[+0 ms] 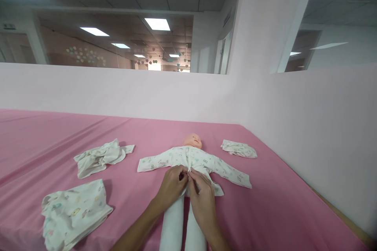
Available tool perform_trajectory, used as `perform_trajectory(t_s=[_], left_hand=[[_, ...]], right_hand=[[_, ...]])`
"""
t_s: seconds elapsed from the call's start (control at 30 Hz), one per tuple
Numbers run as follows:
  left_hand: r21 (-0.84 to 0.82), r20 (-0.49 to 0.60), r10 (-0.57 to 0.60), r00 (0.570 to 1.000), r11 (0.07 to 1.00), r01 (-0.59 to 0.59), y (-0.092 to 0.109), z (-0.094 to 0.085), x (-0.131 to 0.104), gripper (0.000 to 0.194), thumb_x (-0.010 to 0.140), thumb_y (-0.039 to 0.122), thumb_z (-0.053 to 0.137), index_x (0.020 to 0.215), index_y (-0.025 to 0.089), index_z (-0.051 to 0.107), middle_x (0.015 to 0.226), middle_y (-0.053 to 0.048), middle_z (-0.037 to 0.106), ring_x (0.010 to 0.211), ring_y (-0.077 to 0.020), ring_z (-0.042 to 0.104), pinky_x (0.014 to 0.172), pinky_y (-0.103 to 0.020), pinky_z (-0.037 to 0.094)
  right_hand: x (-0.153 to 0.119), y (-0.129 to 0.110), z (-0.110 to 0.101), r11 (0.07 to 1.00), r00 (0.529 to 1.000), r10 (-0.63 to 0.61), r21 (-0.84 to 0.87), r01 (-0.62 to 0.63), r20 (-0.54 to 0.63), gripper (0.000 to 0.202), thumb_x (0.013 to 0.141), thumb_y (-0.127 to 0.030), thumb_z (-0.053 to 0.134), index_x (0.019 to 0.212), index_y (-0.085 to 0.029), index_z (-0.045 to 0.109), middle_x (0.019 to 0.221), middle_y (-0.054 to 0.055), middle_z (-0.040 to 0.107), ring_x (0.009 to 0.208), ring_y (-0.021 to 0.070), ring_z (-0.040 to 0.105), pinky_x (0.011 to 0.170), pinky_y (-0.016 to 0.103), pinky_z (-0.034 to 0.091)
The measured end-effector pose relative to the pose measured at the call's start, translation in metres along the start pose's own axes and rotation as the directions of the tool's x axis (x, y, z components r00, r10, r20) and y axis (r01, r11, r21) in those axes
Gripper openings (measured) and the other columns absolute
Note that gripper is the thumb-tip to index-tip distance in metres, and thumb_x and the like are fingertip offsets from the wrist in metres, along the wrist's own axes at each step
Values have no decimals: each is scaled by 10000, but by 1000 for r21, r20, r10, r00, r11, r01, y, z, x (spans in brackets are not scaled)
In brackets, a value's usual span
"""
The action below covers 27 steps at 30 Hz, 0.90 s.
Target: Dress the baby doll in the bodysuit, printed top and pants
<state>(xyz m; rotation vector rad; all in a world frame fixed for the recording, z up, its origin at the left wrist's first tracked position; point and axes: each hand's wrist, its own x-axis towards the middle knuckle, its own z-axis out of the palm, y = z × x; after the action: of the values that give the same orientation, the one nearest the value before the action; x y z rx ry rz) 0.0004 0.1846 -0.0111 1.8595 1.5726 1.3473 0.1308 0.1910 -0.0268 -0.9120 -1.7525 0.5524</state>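
Both hands meet at the lower front of the white, pastel-printed baby top [193,159] worn by the pale plastic baby doll [193,140]. The left hand [172,184] and the right hand [202,192] each pinch the fabric at the centre seam, fingertips almost touching, closed on the cloth where its two front edges come together. Whether a snap or tie sits between the fingers cannot be told.

The doll lies on its back on the pink sheet-covered table [265,204], head pointing away from the person and its bare white legs [182,223] running back beneath the wrists. Its long axis runs straight out from the person, so the garment lies directly ahead of the grip, and both hands are equally near.

Farther out, a crumpled white printed garment [100,157] lies to the left, a folded white printed cloth [73,210] lies nearer on the left, and a small folded printed piece [238,149] lies right of the doll's head.
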Motion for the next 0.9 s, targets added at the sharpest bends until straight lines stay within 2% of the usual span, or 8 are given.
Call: perform_trajectory(t_s=[0.2, 0.33, 0.57, 0.67, 0.77, 0.9], left_hand=[[-225, 112, -83, 990, 968, 107, -3, -8, 2, 208, 848, 292, 463, 802, 168, 624, 794, -19, 658, 767, -158, 580, 702, -253, 441], [-249, 153, -120, 981, 956, 156, -4, -10, 5, 288, 881, 383, 444, 782, 162, 600, 778, -20, 623, 722, -142, 538, 675, -243, 429], [-201, 104, -136, 985, 967, 155, -4, -6, 5, 346, 913, 472, 403, 752, 183, 504, 688, 18, 496, 638, -122, 437, 602, -233, 376], [-201, 103, -128, 986, 969, 146, -4, -7, 5, 342, 915, 475, 399, 782, 182, 512, 715, 9, 505, 667, -132, 450, 626, -239, 390], [-209, 106, -112, 988, 969, 132, -4, -7, 5, 319, 915, 447, 412, 801, 177, 538, 744, -2, 540, 698, -139, 476, 652, -244, 407], [-174, 22, -97, 995, 980, 99, -4, -2, 2, 274, 906, 399, 438, 851, 177, 589, 795, -16, 605, 740, -154, 533, 694, -260, 426]], right_hand=[[-4, 3, 2, 993, 998, -53, -107, 57, 39, 370, 965, -207, 408, 1229, -224, 667, 1292, 74, 606, 1236, 276, 524, 1052, 500, 424], [-4, 2, 0, 984, 991, -98, -138, 110, 89, 390, 962, -188, 390, 1253, -215, 648, 1324, 65, 585, 1268, 270, 497, 1075, 501, 401], [-7, 4, 0, 997, 997, 69, -20, -69, 28, 405, 970, -298, 427, 1337, -194, 561, 1291, 89, 597, 1209, 266, 535, 993, 462, 486], [-5, 6, 2, 997, 1000, -1, -77, 1, 7, 398, 950, -255, 432, 1310, -192, 589, 1309, 93, 580, 1248, 281, 493, 1052, 508, 422], [-4, 7, 1, 990, 998, -58, -125, 61, 33, 403, 941, -234, 434, 1308, -199, 596, 1335, 85, 563, 1277, 288, 463, 1078, 533, 384], [-6, 11, -3, 984, 991, -78, -153, 93, 104, 413, 942, -236, 434, 1324, -221, 589, 1368, 66, 541, 1314, 292, 425, 1100, 546, 352]])
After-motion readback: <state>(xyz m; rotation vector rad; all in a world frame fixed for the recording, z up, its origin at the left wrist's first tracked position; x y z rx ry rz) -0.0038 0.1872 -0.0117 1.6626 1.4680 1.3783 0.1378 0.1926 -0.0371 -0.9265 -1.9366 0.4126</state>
